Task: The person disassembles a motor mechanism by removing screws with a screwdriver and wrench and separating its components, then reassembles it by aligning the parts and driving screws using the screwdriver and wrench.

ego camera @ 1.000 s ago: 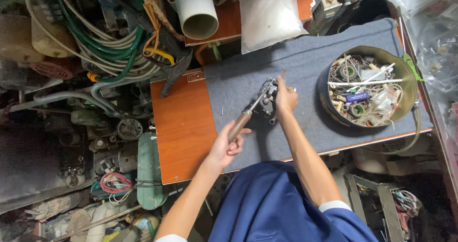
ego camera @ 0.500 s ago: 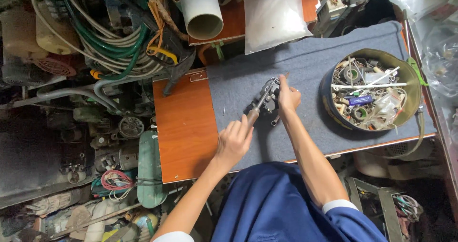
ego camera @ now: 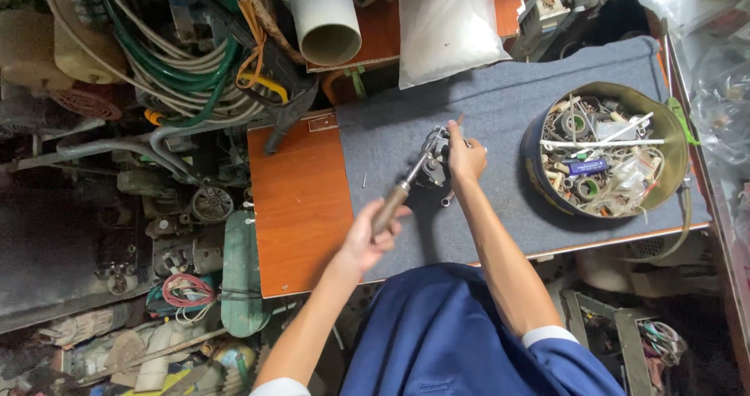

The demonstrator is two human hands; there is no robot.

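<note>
My left hand [ego camera: 369, 236] grips the brown wooden handle of a screwdriver [ego camera: 404, 190], whose metal shaft slants up and right to a small grey metal part [ego camera: 434, 164]. My right hand [ego camera: 466, 158] is closed over that part and pins it on the grey felt mat [ego camera: 508, 115]. The screwdriver tip meets the top of the part near my right thumb. A small loose screw [ego camera: 364, 180] lies on the mat just left of the shaft.
A round tin [ego camera: 539, 142] full of small hardware stands on the mat to the right. An orange-brown wooden board [ego camera: 301, 201] lies left of the mat. Behind stand a white pipe [ego camera: 326, 17], a white plastic bag [ego camera: 445, 25] and tangled cables [ego camera: 187, 68]. Machine clutter fills the left.
My left hand with the screwdriver handle has shifted slightly down and turned on the handle. My right hand stays on the metal part.
</note>
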